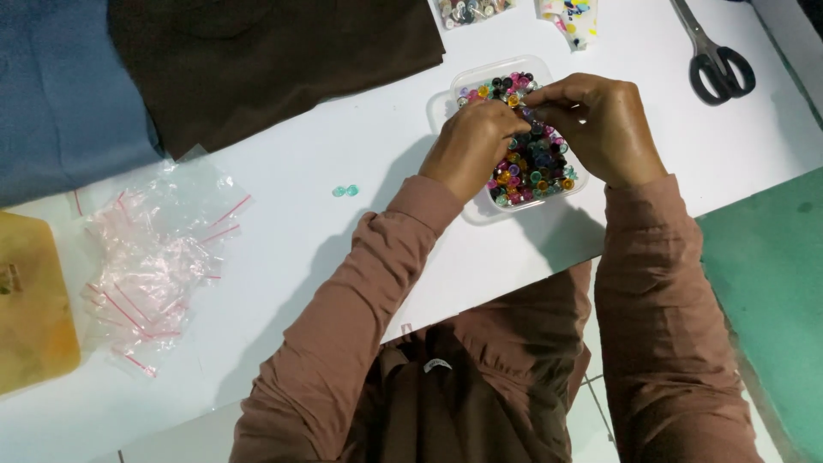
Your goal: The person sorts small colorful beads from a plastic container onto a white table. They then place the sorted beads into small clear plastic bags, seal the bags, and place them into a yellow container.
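Note:
A clear plastic tub (477, 208) full of many-coloured beads (533, 163) sits on the white table. Both my hands hover over it, fingertips meeting above the beads. My left hand (471, 147) and my right hand (604, 124) pinch something small between them, too tiny to make out. Two small green beads (345, 190) lie on the table left of the tub, apart from my hands.
A heap of small clear zip bags with red strips (154, 257) lies at the left, beside a yellow board (30, 300). Brown cloth (274, 60) and blue cloth (60, 94) cover the far left. Scissors (716, 56) lie far right. A green surface (767, 283) borders the table's right.

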